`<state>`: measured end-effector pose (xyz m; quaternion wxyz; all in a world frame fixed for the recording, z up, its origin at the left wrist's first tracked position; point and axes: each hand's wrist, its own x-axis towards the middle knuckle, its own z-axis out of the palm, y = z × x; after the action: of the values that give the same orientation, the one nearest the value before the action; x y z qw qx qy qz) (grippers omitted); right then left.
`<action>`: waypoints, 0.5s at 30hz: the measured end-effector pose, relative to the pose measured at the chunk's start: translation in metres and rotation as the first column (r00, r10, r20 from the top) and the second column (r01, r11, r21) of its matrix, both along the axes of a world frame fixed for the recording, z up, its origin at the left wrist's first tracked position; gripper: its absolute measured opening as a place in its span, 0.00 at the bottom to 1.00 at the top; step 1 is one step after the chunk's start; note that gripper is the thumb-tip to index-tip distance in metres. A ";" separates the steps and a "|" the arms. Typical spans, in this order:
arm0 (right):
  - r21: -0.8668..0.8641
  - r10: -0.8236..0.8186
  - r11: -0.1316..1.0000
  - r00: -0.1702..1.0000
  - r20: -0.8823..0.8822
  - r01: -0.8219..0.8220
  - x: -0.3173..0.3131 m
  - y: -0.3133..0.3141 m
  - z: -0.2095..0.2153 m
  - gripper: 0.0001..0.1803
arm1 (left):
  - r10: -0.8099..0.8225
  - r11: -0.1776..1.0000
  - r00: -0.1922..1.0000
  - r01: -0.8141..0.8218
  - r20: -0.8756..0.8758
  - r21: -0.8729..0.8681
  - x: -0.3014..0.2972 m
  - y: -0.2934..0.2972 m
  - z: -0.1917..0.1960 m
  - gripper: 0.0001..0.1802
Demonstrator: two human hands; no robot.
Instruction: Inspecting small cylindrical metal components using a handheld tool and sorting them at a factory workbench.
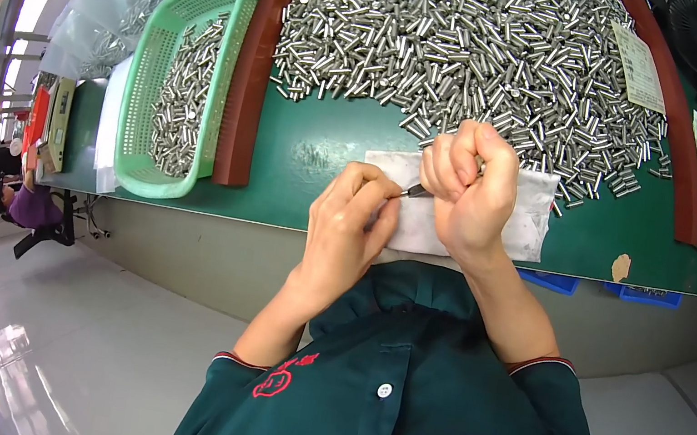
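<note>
Factory workshop: metal pins point(461, 43) heaped on a green counter point(288, 138), more in a plastic basket point(145, 82), clear bags point(91, 22) alongside.

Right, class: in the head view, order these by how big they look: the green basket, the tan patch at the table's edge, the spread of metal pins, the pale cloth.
1. Spread of metal pins
2. Green basket
3. Pale cloth, partly hidden by hands
4. Tan patch

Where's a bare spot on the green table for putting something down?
There's bare green table between the left red rail and the left hand, and between the white cloth and right red rail. Metal pins crowd the back.
</note>
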<state>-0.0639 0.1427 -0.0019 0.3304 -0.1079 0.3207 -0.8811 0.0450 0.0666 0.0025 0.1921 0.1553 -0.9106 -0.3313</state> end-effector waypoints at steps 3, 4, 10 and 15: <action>-0.015 0.013 1.000 1.000 -0.007 -0.013 -0.001 0.001 -0.002 0.20 | 0.011 1.000 1.000 -0.011 0.024 0.012 -0.002 -0.001 0.003 0.06; -0.013 0.011 1.000 1.000 -0.005 -0.011 -0.001 0.002 -0.003 0.20 | 0.009 1.000 1.000 -0.010 0.026 0.014 -0.001 -0.002 0.001 0.06; -0.089 0.022 0.996 0.999 0.024 -0.020 -0.002 0.004 -0.004 0.21 | 0.019 1.000 1.000 -0.020 0.023 0.022 0.000 -0.004 -0.006 0.06; -0.092 0.011 0.996 0.999 0.039 -0.008 -0.002 0.004 -0.004 0.21 | 0.036 0.999 0.999 -0.036 0.009 0.027 -0.001 -0.004 -0.005 0.05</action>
<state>-0.0664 0.1468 -0.0060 0.3356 -0.1071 0.2730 -0.8952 0.0439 0.0626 -0.0029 0.1918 0.1757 -0.9040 -0.3395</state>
